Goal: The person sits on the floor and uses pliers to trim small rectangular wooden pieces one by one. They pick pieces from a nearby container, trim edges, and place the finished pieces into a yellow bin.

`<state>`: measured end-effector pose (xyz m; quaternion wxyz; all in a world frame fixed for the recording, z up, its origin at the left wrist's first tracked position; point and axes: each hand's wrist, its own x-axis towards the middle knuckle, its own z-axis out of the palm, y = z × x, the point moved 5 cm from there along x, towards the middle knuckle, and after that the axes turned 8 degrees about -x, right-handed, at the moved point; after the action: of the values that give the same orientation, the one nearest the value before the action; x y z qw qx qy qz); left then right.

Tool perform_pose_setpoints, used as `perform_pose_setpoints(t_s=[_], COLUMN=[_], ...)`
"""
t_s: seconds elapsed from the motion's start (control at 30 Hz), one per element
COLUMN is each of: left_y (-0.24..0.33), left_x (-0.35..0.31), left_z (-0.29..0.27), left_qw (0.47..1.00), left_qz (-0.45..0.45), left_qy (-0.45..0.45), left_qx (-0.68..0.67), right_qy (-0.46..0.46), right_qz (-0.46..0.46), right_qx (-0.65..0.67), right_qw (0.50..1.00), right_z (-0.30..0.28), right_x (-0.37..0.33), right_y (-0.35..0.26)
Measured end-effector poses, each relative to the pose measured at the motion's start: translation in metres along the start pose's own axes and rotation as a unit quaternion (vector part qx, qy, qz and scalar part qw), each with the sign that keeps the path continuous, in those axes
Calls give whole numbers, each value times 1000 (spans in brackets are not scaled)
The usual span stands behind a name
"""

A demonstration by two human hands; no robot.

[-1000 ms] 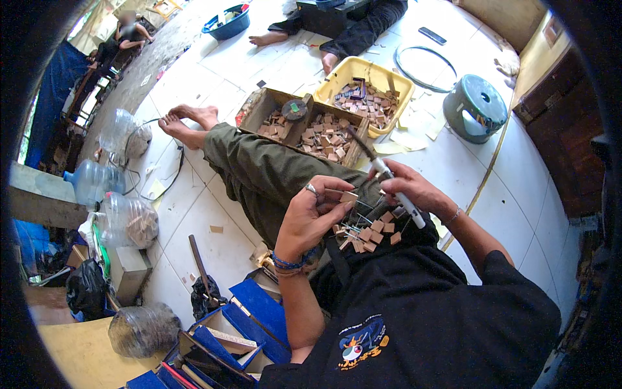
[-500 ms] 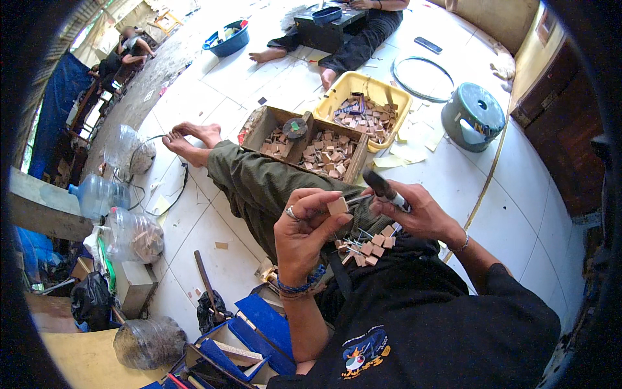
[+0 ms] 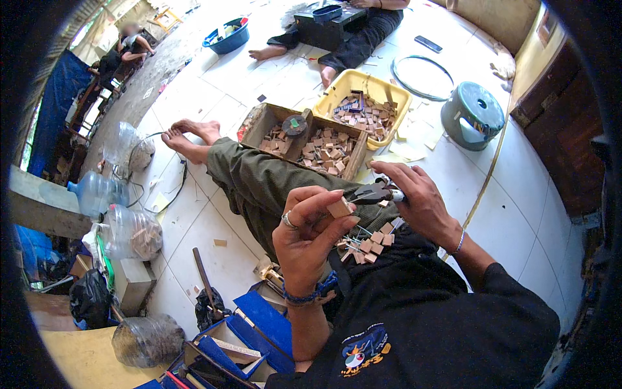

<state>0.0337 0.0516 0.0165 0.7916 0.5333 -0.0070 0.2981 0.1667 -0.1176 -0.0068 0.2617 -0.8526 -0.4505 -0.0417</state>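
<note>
Ok, L grip (image 3: 302, 235) pinches wood blk (image 3: 340, 207) at its tips, R grip (image 3: 422, 202) round pliers (image 3: 370, 193).

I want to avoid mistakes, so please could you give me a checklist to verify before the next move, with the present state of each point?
1. Wooden block pinched between thumb and fingers of the left hand: ok.
2. Pliers held in the right hand: ok.
3. Pliers' head pointing toward the block: ok.
4. Pliers gripping something at the tip: cannot tell; too small to see.
5. Left hand well away from the pliers' head: not ok; it is close by.
6. Pile of blocks resting on the lap: ok.
</note>
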Motion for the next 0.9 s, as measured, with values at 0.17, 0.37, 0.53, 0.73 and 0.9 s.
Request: perform_pose_setpoints(t_s=[0.17,0.37,0.53,0.73,0.9], left_y=[-2,-3,-6,-9,-12], left_x=[2,3,2,3,4], left_z=[0,2,5,7,5], left_qw=[1000,999,998,998,998], left_qz=[-3,4,-7,3,-7], left_qy=[6,-2,-9,-13,-8], left_qx=[-1,-39,-63,-62,-58], right_qy=[21,29,30,33,30], right_qz=[-7,-5,-1,1,5], right_qx=[-1,1,17,27,38], right_qw=[1000,1000,999,999,999], right_z=[-2,1,2,2,4], right_x=[2,3,3,4,4], right_y=[-2,0,0,-2,-3])
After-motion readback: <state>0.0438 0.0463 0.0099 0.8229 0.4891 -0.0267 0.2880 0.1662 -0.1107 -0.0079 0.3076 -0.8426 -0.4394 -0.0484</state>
